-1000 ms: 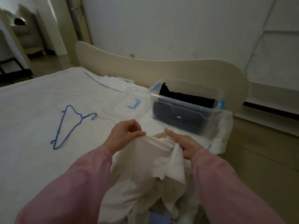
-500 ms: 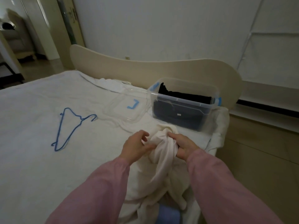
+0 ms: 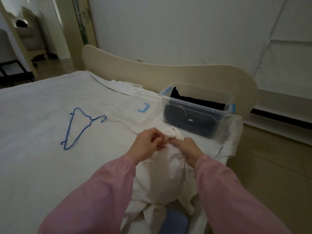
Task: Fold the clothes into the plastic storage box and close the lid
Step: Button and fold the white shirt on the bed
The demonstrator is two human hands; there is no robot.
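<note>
A cream white garment (image 3: 164, 176) lies bunched at the bed's near edge and hangs down over it. My left hand (image 3: 146, 146) and my right hand (image 3: 187, 149) sit close together at its top end, both pinching the cloth with curled fingers. Just beyond them stands the clear plastic storage box (image 3: 197, 100) with blue clips, holding dark folded clothes (image 3: 189, 119). Its clear lid (image 3: 135, 110), with a blue latch, lies flat on the bed left of the box.
A blue wire hanger (image 3: 79, 127) lies on the white bed sheet (image 3: 33, 149) to the left. The cream headboard (image 3: 168, 73) curves behind the box. The bed ends at the right, with wooden floor (image 3: 270, 166) beyond. Something blue (image 3: 173, 222) shows under the hanging garment.
My hands have moved closer together at the garment's top, and the cloth, spread wider a second ago, is now gathered into a bunch between them.
</note>
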